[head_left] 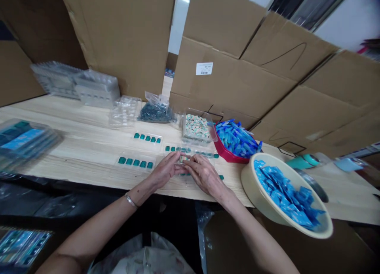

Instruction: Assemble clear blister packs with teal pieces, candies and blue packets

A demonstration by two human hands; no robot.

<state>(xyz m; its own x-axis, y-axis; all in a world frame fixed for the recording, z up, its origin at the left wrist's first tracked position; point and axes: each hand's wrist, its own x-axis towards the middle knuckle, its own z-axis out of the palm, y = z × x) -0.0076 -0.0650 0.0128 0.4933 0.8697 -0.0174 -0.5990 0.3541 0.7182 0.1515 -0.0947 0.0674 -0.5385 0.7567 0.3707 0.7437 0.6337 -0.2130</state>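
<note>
My left hand [166, 169] and my right hand [204, 174] meet over the front of the table, with fingertips closed together. Between them shows a bit of something small and pale, too blurred to name. Around and under the hands lie clear plastic trays, each with a row of dark green square pieces. One tray [135, 163] lies left of my left hand, another [147, 138] behind it. A further row of green pieces [173, 149] sits just beyond my fingertips, partly hidden by them. More green pieces [221, 177] peek out beside my right hand.
A clear box of small white-and-green pieces [196, 126] stands behind the hands. Right of it are a red tray [227, 152] of blue slim packets and a cream basin [252, 187] of blue sachets. A bag of dark pieces [156, 112], stacked clear trays [96, 88] and cardboard [231, 84] line the back.
</note>
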